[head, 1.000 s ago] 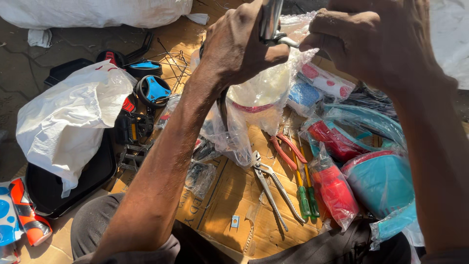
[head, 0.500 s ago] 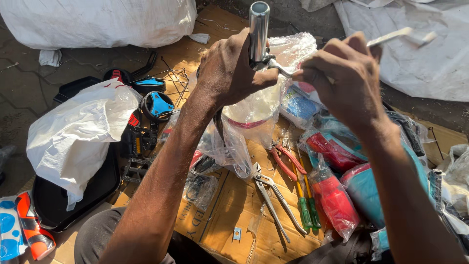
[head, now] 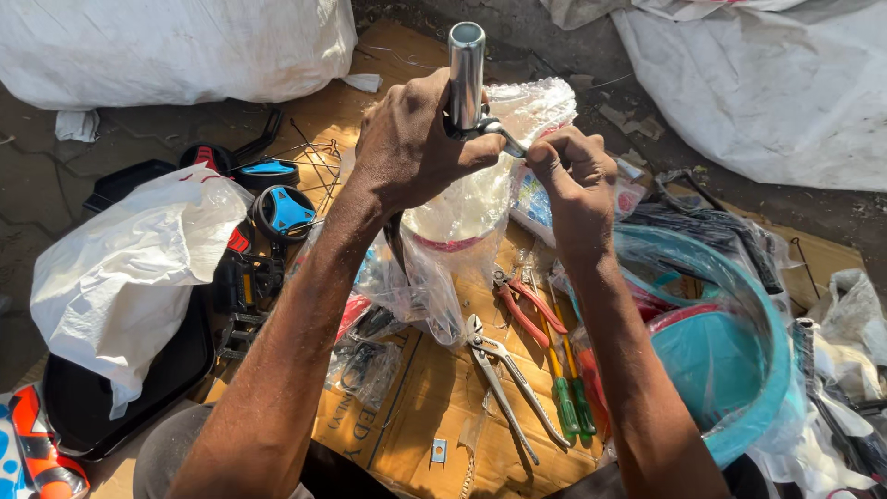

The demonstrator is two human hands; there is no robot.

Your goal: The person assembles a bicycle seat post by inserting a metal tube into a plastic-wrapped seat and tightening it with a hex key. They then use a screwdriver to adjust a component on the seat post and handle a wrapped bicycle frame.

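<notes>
My left hand [head: 411, 143] grips a shiny metal tube [head: 465, 65] that stands upright above the cardboard [head: 434, 407]. A small metal clamp piece [head: 494, 129] sticks out from the tube's side below my left fingers. My right hand [head: 573, 180] pinches the outer end of that clamp piece with thumb and fingers. Below both hands hangs a part wrapped in clear plastic [head: 462, 212].
Red-handled pliers [head: 527, 305], silver pliers [head: 504, 379] and green-handled screwdrivers [head: 568, 407] lie on the cardboard. A teal bicycle mudguard in plastic [head: 739, 370] sits at right. A white bag [head: 129, 268], black pedals [head: 245, 291] and blue-black parts [head: 277, 208] lie at left.
Both hands with the tube have come lower and nearer the middle of the view. My right hand has closed in on the clamp piece at the tube.
</notes>
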